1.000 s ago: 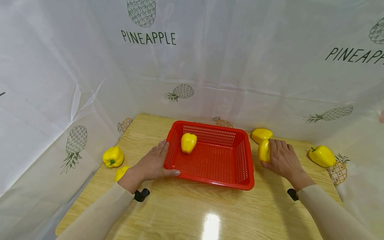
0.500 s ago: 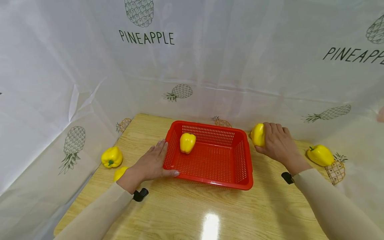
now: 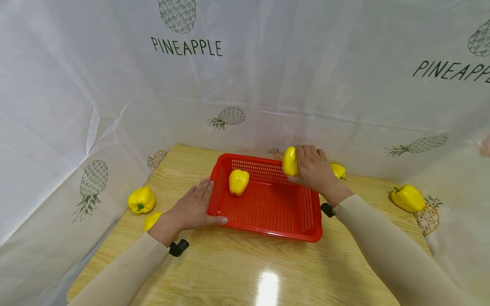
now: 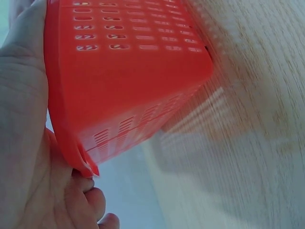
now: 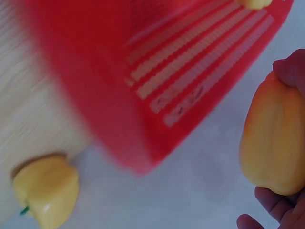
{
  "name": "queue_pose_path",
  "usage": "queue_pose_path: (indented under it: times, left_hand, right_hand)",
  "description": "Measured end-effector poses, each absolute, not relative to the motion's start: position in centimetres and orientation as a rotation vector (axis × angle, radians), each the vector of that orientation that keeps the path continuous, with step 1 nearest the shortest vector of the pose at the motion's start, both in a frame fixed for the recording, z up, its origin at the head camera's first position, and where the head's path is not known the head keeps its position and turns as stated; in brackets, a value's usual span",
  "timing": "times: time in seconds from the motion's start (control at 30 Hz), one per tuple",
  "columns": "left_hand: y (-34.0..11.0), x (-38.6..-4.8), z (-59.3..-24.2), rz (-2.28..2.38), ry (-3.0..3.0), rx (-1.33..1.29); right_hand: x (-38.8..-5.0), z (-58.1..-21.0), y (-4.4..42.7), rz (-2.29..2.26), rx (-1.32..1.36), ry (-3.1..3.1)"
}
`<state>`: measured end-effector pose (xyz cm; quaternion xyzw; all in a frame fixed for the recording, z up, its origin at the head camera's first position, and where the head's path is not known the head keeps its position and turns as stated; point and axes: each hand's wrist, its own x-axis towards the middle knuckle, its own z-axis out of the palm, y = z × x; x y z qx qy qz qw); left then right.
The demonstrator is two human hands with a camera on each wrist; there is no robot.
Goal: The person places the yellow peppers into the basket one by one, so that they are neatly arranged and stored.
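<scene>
My right hand [image 3: 313, 168] holds a yellow bell pepper [image 3: 290, 161] above the back right part of the red basket [image 3: 264, 231]. The right wrist view shows this bell pepper [image 5: 271, 138] between thumb and fingertips, off the basket's wall. My left hand [image 3: 191, 207] rests on the basket's front left corner, its fingers along the left rim and thumb on the front rim. Up close in the left wrist view, the left hand [image 4: 28, 119] lies against the basket's rim. Inside the basket, toward the left, stands another yellow bell pepper [image 3: 239, 182].
On the wooden table [image 3: 214, 272], a bell pepper [image 3: 338, 171] lies behind the right wrist and another [image 3: 408, 198] at the far right. Two more, one at the left edge [image 3: 141, 199] and one partly hidden by the left wrist [image 3: 152, 220], lie leftward. A pineapple-print sheet [image 3: 268, 76] hangs behind.
My right hand has lifted the bell pepper from right of the basket and carried it leftward over the basket. The left hand stays in place on the corner.
</scene>
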<state>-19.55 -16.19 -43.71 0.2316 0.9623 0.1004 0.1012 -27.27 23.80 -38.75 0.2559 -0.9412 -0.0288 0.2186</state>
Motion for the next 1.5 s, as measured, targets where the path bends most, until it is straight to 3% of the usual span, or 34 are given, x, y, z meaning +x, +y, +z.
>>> queue_pose_path:
  times: [0.5, 0.97, 1.5]
  left_hand:
    - [-16.2, -19.4, -43.5, 0.349, 2.83, 0.679]
    - [-16.1, -19.4, -43.7, 0.363, 2.833, 0.679]
    - [-16.1, -19.4, -43.6, 0.369, 2.834, 0.67]
  right_hand:
    - [-28.5, -42.7, 17.8, -0.144, 0.757, -2.785]
    - [-28.3, -46.1, 17.1, -0.138, 0.781, -2.933]
    - [-28.5, -47.5, 16.5, -0.223, 0.845, -2.9]
